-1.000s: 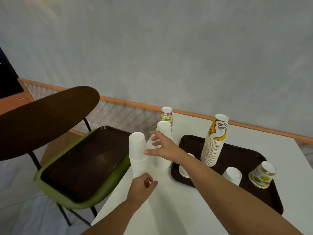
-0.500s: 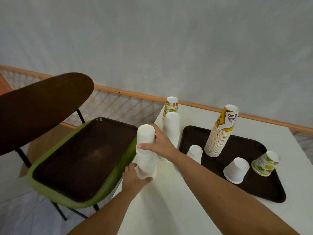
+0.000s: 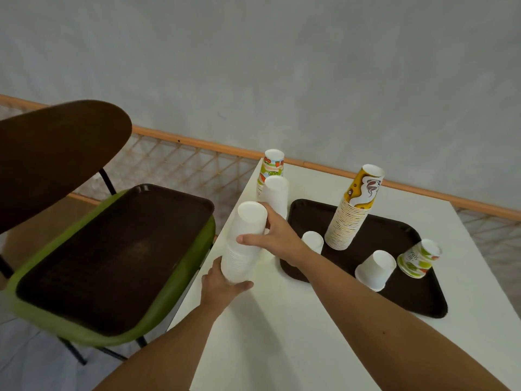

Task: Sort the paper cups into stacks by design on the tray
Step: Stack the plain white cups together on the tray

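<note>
Left hand, right hand grip white stack — rear stack just behind.

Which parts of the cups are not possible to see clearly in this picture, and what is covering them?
1. Head view: base of the held white stack, covered by the left hand; lifted or resting, unclear.
2. Head view: lower part of the second white stack, behind the right hand.
3. Head view: lettering on the green-patterned cup, too small to read.
</note>
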Tool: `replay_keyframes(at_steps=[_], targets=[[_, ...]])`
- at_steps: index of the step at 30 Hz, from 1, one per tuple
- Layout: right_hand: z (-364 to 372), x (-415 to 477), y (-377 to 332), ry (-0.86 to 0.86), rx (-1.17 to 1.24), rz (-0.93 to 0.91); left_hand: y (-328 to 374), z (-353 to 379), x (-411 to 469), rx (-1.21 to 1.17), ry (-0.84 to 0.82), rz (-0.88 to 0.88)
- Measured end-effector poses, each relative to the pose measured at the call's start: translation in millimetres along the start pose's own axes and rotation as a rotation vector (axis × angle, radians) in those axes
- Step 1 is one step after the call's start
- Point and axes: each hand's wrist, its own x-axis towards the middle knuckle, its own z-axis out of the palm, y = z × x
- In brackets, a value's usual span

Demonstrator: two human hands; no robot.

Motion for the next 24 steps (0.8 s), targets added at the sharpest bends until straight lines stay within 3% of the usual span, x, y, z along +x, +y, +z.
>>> replay_keyframes(at_steps=[10, 24], targets=[[-25, -17, 13, 0.085, 0.089, 0.066, 14, 19, -19, 0.031, -0.098, 0.026], [-70, -43, -4, 0.209, 0.042, 0.142, 64, 43, -57, -0.211, -0.384, 0.097]])
